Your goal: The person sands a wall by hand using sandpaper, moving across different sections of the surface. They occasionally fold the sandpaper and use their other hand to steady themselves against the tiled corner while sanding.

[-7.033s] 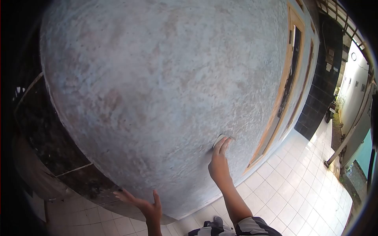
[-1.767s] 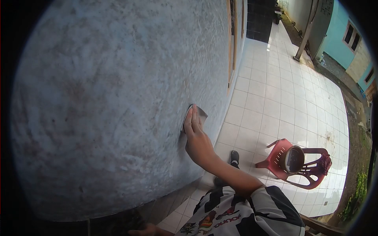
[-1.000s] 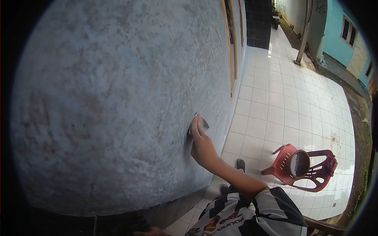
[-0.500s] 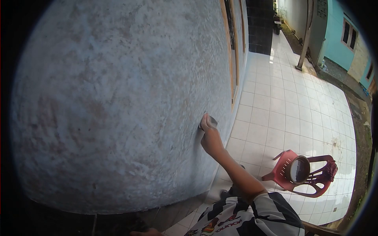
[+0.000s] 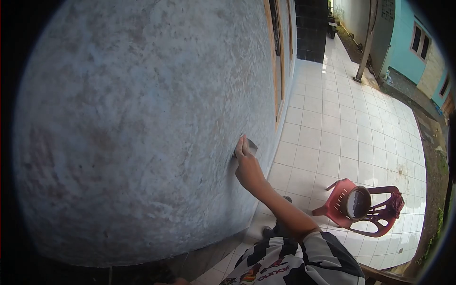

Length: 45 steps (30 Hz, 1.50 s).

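My right hand (image 5: 246,164) is closed on a dark grey, slightly curved sheet that looks like sandpaper (image 5: 252,147). The fingers press it against the mottled grey-blue wall (image 5: 142,118), low down and left of the wooden window frame. Part of the sheet sticks out to the right of my fingers; the rest is hidden under them. At the bottom edge only a sliver of my left hand (image 5: 179,281) shows, near the dark strip along the wall's foot. Its fingers are cut off or lost in shadow.
A red plastic chair (image 5: 336,207) stands right on white floor tiles (image 5: 327,126), carrying a round basin (image 5: 358,203) of liquid. A dark red cloth (image 5: 397,203) hangs on its backrest. A wooden window frame (image 5: 278,95) borders the wall; a post (image 5: 365,57) stands farther back.
My right hand and the sheet have shifted slightly left in view, still against the wall. The whole scene has also shifted slightly left. Less of my left hand shows.
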### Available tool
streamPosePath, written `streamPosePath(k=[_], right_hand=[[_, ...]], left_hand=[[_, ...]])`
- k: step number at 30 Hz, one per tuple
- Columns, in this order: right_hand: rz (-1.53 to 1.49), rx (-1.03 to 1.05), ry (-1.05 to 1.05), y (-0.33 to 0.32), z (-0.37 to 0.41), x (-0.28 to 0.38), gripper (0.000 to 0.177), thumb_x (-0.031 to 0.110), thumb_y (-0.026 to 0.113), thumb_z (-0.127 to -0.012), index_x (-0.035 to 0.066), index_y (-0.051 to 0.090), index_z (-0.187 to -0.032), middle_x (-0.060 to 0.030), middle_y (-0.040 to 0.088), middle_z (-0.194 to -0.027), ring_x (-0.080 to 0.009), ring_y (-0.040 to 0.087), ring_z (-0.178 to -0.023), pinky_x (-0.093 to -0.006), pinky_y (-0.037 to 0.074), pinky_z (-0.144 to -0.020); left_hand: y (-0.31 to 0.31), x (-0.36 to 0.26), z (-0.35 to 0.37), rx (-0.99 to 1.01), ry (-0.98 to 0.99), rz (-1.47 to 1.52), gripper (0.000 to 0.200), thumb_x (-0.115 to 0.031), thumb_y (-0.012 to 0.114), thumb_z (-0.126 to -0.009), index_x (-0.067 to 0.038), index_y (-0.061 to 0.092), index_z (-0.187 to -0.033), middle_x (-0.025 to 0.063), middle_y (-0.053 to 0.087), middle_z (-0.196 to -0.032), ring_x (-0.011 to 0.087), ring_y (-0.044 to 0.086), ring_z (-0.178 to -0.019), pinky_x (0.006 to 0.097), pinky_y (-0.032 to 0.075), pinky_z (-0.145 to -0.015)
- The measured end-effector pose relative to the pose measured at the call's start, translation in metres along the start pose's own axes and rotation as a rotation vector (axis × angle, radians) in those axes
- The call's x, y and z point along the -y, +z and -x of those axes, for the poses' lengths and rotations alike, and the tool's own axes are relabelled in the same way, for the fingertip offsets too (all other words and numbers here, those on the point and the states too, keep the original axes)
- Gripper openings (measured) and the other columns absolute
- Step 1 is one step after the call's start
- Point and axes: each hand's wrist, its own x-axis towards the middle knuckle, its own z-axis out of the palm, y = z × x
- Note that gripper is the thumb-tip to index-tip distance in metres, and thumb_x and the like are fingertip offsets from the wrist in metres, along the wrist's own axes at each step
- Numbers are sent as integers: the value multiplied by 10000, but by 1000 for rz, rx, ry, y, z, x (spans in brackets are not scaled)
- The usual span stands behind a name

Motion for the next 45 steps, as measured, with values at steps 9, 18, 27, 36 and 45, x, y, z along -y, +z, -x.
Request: streamPosePath(k=[9, 18, 27, 36, 45], right_hand=[[47, -52, -57, -1, 0, -2, 772, -199, 447, -739, -192, 206, -1473, -420, 169, -1547, -502, 294, -1433, -444, 413, -1120], [115, -13, -66, -3, -11, -5, 745, -181, 449, -757, -214, 209, -1461, -447, 195, -1522, -513, 314, -1422, -439, 403, -1129], [137, -104, -62, 1, -8, -2, 773, -197, 444, -716, -187, 249, -1463, -435, 228, -1506, -522, 517, -1228, -421, 545, -926], [10, 4, -121, -6, -6, -1, 765, -187, 448, -757, -224, 152, -1462, -472, 158, -1512, -566, 183, -1445, -467, 375, -1152], [-135, 94, -135, -42, -37, -119, 594, -93, 493, -821, -111, 425, -1411, -367, 512, -1339, -450, 558, -1182, -454, 466, -1023]], left_hand=[[-15, -10, 5, 48, 3, -30, 400, -254, 507, -1022, 47, 548, -1282, 252, 433, -1457, 385, 357, -1404, 538, 273, -1154], [-30, -26, 6, 82, -7, -65, 394, -256, 508, -1023, 43, 557, -1275, 252, 431, -1459, 389, 352, -1409, 544, 263, -1158], [-45, -38, 4, 110, -8, -104, 389, -259, 509, -1024, 39, 566, -1268, 253, 430, -1461, 393, 347, -1414, 549, 253, -1163], [-59, -34, 0, 158, -19, -131, 378, -222, 525, -996, 48, 564, -1258, 271, 433, -1459, 408, 361, -1411, 583, 272, -1156], [-81, -124, 12, 285, -324, 131, 322, -224, 464, -1023, 21, 554, -1212, 265, 550, -1321, 420, 460, -1352, 583, 323, -1130]])
